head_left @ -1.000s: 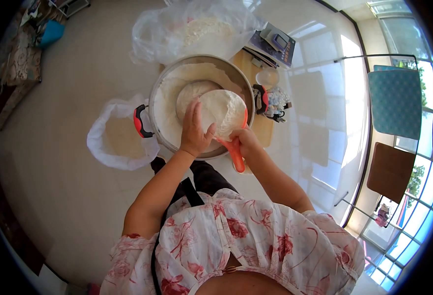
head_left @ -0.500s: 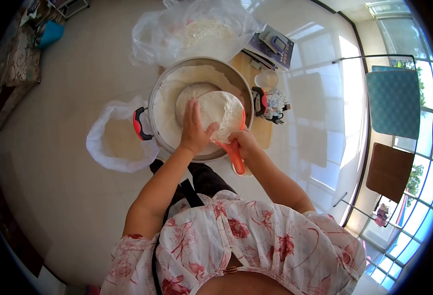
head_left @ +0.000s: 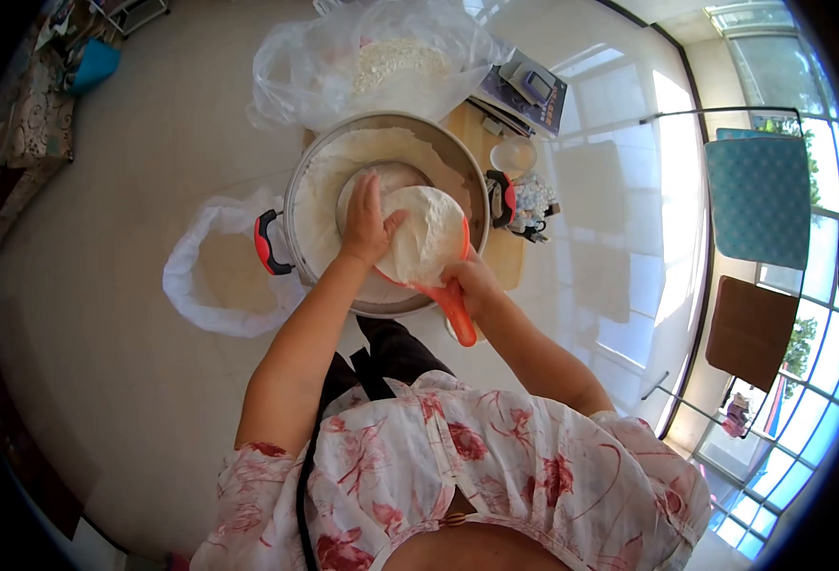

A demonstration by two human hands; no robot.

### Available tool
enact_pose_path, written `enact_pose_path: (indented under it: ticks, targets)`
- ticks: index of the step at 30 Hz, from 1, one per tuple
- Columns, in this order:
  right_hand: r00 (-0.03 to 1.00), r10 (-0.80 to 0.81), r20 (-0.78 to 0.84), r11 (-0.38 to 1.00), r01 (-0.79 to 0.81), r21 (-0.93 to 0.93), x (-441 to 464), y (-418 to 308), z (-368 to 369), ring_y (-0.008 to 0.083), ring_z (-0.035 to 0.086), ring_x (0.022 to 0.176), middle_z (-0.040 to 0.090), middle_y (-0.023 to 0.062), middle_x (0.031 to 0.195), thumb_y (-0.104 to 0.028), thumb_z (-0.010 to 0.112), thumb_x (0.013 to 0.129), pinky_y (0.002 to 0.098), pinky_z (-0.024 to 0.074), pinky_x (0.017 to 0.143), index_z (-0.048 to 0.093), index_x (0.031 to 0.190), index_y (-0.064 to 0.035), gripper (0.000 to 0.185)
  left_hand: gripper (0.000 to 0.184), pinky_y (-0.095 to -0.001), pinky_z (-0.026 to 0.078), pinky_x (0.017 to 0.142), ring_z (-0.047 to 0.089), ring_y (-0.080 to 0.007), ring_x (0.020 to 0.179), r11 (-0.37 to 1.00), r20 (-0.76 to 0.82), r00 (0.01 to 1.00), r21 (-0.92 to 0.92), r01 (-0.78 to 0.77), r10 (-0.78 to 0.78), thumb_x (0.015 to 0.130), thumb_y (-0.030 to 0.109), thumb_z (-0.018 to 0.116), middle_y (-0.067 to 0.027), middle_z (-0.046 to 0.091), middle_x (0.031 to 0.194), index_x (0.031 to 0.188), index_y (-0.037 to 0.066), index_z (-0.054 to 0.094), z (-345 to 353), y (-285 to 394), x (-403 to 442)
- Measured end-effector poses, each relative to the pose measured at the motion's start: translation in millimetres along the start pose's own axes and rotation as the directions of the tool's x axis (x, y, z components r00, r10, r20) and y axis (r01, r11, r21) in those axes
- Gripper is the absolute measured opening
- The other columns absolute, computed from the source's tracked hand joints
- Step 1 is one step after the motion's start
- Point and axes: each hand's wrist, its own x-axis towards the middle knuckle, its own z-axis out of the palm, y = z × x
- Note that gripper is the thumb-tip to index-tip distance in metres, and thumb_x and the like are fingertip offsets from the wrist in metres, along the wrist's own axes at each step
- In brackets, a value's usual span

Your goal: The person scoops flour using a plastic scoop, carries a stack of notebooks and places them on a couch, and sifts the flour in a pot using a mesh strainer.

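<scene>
My right hand (head_left: 473, 281) grips a water scoop with an orange-red handle (head_left: 455, 309). White powder that looks like flour (head_left: 427, 224) fills the scoop's round bowl. My left hand (head_left: 370, 226) is open, its fingers outstretched and together and its thumb apart, at the scoop's left side. Whether its palm touches the powder I cannot tell. Both hands are over a large metal pot (head_left: 291, 205) with red and black handles. More white powder (head_left: 319, 224) lies in the pot, around a round rimmed vessel (head_left: 395, 171) partly hidden by my left hand and the scoop.
Beyond the pot lies a clear plastic bag (head_left: 305, 81) with whitish contents. A white bag (head_left: 186, 271) stands open on the floor at left. Right of the pot are a small clear bowl (head_left: 514, 155), books (head_left: 545, 109) with a small device on top, and a wooden surface (head_left: 507, 259).
My left hand has shifted slightly up and left across the scoop. The scoop has tipped a little, and the powder's ridge at its right side looks smoother. My right hand keeps its grip.
</scene>
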Motion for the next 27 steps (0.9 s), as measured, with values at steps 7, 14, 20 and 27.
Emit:
enact_pose_path:
  ticks: [7,14,20,27]
  targets:
    - [0.999,0.022,0.050,0.999,-0.023,0.031,-12,-9,-1,0.0309,0.051,0.108,0.049,0.0135,0.115,0.019,0.034,0.054,0.0382,0.0501,0.085,0.037,0.128,-0.0079,0.079,0.057,-0.0436,0.035,0.095,0.042,-0.0380,0.112,0.999,-0.036,0.999,0.049,0.017,-0.015,0.079,0.034,0.061,-0.0209,0.046,0.120,0.119,-0.001,0.042,7,-12,22]
    - [0.998,0.047,-0.031,0.998,-0.048,-0.038,-20,-7,-2,0.0296,0.052,0.107,0.050,0.0133,0.115,0.018,0.034,0.056,0.0371,0.0502,0.084,0.037,0.128,-0.0071,0.076,0.019,-0.0405,0.041,0.083,0.051,-0.0316,0.094,0.989,0.069,0.987,0.027,-0.144,0.142,0.079,0.017,0.059,-0.0109,0.056,0.101,0.093,0.005,0.057,-14,3,44]
    - [0.999,-0.016,0.033,0.999,0.017,-0.032,-2,13,-16,0.0266,0.053,0.106,0.049,0.0127,0.116,0.017,0.036,0.057,0.0350,0.0503,0.081,0.036,0.130,-0.0079,0.077,0.017,-0.0390,0.043,0.084,0.053,-0.0324,0.094,0.977,0.073,0.987,-0.168,-0.131,0.145,0.082,0.011,0.053,-0.0139,0.058,0.100,0.094,0.001,0.059,-25,43,33]
    - [0.998,-0.032,-0.058,0.997,0.028,-0.068,1,20,-7,0.0200,0.056,0.081,0.052,0.0078,0.097,0.014,0.040,0.060,0.0283,0.0487,0.061,0.039,0.123,-0.0089,0.068,0.023,-0.0407,0.041,0.088,0.052,-0.0318,0.099,0.966,0.118,0.969,-0.165,-0.197,0.218,0.081,0.013,0.052,-0.0152,0.058,0.102,0.099,0.000,0.058,-9,100,35]
